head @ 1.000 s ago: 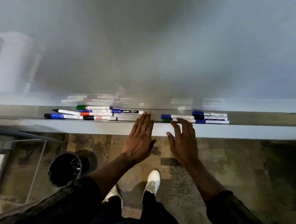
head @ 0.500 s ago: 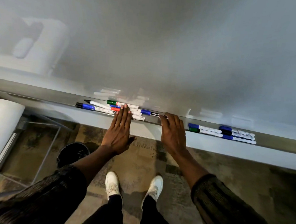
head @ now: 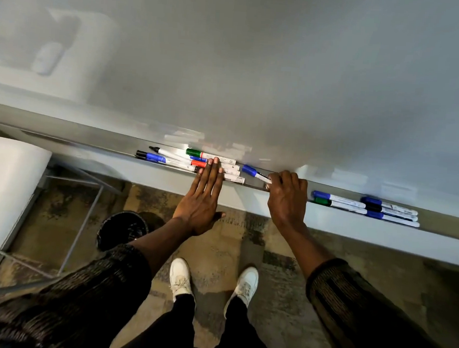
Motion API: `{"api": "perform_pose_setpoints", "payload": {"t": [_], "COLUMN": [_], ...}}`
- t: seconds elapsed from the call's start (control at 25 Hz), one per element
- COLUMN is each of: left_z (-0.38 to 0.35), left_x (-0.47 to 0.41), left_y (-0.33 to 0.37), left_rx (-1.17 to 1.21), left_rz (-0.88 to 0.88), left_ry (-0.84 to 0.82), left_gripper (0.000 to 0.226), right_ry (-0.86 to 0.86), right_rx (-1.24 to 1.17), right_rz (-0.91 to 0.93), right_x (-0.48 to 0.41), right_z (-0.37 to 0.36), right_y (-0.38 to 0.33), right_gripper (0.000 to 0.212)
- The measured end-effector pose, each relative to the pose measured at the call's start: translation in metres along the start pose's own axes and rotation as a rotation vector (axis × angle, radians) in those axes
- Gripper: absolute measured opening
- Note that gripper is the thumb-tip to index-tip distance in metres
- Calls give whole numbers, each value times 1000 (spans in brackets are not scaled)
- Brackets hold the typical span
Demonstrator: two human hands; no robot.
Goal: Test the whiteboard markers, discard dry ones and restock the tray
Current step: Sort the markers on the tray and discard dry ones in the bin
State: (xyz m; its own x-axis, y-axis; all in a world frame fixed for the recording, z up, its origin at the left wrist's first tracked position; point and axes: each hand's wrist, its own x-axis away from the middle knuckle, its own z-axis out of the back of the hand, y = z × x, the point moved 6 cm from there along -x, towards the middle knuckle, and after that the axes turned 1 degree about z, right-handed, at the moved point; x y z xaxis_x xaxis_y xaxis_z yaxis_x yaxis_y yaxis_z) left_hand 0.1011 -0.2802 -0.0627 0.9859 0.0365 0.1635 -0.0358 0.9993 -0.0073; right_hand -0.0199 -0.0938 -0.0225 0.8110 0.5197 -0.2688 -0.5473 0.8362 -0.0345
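The right hand (head: 287,199) has its fingers curled over the tail of a blue-capped marker (head: 253,171). The thumb is hidden, so I judge this to be a pinch near the end. The marker lies on the tray (head: 447,226) with its cap pointing left, between the left pile (head: 185,161) and the right group (head: 364,207). The left hand (head: 200,199) lies flat, fingers straight and pressed together, with the tips resting on the right end of the left pile. The step looks like picking one marker out to test. It should come up and toward the near side, so the cap clears the pile and does not drag its neighbours. The left fingertips should rest only lightly, enough to stop round barrels rolling over the tray's near lip. An end pinch gives poor control, so the grip should move to mid-barrel once the marker is free. The left hand can then leave the pile and pull the cap off. A short stroke on the whiteboard (head: 257,67) just above the tray will show whether the ink runs. A faint line means the marker goes in the bin (head: 122,229) on the floor, near and to the left. A good marker should be recapped firmly and laid apart from the untested ones. Whether the right group is already tested cannot be told.
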Motion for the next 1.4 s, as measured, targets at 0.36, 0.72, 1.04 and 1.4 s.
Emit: {"api": "perform_pose_setpoints", "payload": {"t": [0.36,0.72,1.04,1.4], "left_z": [28,97,137,151], "left_x": [4,41,91,113], "left_y": [0,11,-16,-59], "left_rx": [254,1523,1894,2272], "left_rz": [-38,345,527,715], "left_ry": [79,183,138,319], "left_gripper": [114,42,42,35], "right_ry": [63,-407,-540,19], "right_rx": [-522,-1417,-1483,-540], "right_rz": [-271,-657,-642,-42], "right_x": [29,74,66,45], "right_z": [43,67,110,163], "right_y": [1,-66,-139,-199], "right_gripper": [15,21,35,34]}}
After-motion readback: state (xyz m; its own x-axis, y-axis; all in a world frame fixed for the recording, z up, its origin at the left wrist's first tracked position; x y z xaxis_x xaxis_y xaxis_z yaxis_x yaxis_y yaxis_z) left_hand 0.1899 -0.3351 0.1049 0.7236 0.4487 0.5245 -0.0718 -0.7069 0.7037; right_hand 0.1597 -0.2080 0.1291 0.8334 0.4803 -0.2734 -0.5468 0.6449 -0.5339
